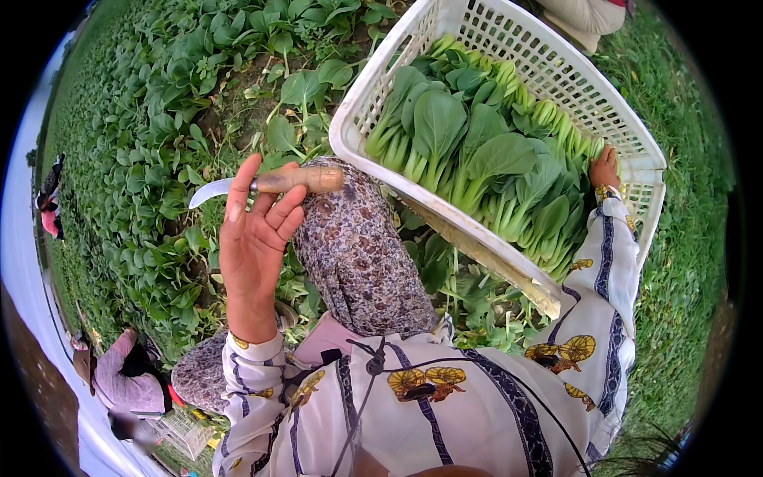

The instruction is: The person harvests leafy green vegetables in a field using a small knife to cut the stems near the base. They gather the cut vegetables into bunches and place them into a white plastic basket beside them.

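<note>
My left hand [258, 238] is raised, palm up, over my knee. Its fingers hold a small curved knife [298, 180] by the wooden handle, with the hooked metal blade [213, 191] pointing left. A white plastic crate [560, 60] with slotted walls stands ahead to the right, tilted in view. Rows of green bok choy [485, 155] lie in it, pale stems and dark leaves showing. At the crate's right end my right hand [605, 168] reaches inside, its fingers curled against the stem ends of the bok choy there; part of the grip is hidden.
Leafy plants [159, 159] grow in the field to the left, and grass [683, 238] lies to the right. A crouching person [131, 374] works at lower left beside another crate [183, 433]. More people show at far left and at the top right edge.
</note>
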Tool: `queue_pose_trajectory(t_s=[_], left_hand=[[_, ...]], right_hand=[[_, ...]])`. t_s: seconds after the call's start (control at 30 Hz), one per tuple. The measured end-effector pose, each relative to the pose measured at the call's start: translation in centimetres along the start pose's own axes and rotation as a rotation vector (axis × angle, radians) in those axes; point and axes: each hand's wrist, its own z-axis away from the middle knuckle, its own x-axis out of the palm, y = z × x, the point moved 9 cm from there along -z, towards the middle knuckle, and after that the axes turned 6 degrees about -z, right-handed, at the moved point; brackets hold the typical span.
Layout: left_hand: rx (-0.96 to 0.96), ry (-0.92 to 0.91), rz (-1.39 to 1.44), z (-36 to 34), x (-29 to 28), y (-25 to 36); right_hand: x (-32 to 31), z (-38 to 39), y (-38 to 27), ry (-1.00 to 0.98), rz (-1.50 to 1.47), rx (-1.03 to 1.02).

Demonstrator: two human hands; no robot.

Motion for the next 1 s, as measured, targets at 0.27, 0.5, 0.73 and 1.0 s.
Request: queue_pose_trajectory(t_s=[0.27,0.5,0.73,1.0], left_hand=[[0.085,0.099,-0.235,2.4,-3.7,1.8],[0.269,-0.014,-0.246,3.8,-2.7,5.1],[0.186,0.075,-0.604,9.3,-17.6,12.3],[-0.438,0.544,-0.865,24.2,-45.7,5.2]], right_hand=[[-22.2,10.3,-20.7,0.163,-0.68,-0.734],[-34.6,38.9,-47.0,-0.698,-1.412,-1.23],[-33.3,44.3,-62.4,-1.042,-1.091,-1.133],[-21.4,55.7,-74.8,-1.237,-0.47,-1.395]])
